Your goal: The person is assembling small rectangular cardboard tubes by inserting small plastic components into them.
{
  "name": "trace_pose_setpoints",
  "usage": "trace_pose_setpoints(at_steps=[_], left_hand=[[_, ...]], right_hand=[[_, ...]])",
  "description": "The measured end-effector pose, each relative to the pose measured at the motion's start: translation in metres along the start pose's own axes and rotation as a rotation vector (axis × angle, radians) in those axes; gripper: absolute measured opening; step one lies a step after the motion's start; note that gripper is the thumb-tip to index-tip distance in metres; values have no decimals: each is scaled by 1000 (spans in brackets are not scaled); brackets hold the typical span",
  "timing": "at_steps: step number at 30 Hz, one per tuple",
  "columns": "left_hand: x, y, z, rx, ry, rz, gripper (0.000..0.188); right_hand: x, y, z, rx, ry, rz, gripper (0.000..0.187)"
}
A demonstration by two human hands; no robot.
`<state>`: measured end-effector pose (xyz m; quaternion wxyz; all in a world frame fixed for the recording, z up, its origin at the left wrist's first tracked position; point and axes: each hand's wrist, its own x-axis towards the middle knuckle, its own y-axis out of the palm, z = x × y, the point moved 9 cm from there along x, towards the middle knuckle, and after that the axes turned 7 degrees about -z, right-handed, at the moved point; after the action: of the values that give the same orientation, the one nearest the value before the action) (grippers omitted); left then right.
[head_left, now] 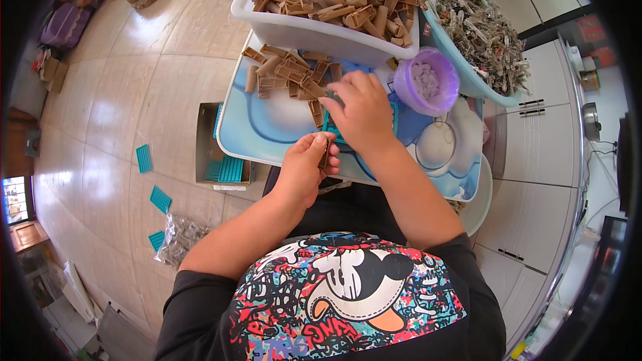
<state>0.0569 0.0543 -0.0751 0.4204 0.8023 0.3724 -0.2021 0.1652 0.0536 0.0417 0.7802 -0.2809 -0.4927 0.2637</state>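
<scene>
My left hand [302, 168] is closed around a narrow brown plastic piece [326, 154] at the table's near edge. My right hand [364, 110] hovers just beyond it, thumb and fingers bent but apart, beside a loose pile of hollow brown plastic pieces [279, 70]. Below this hand is a teal tray [331, 128], mostly covered by the hand, so its contents are hard to make out. Both rest on a small blue-and-white table [232, 120]. To the right of my right hand stands a purple bowl [403, 85] with small whitish pieces in it.
A white bin [321, 33] heaped with brown pieces stands at the far side. Right of it, a pale blue basin [491, 95] holds many thin clear and grey parts. On the left are an open cardboard box [204, 135], teal grids [144, 158] and a plastic bag [179, 237].
</scene>
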Motion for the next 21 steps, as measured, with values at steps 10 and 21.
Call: trace_pose_setpoints(at_steps=[10,21], left_hand=[[-3,5,-1,-3,-3,55,23],[-15,29,1,-50,1,121,19]], right_hand=[[-1,-11,-5,220,117,-39,12],[-110,-125,-72,-455,77,-111,24]])
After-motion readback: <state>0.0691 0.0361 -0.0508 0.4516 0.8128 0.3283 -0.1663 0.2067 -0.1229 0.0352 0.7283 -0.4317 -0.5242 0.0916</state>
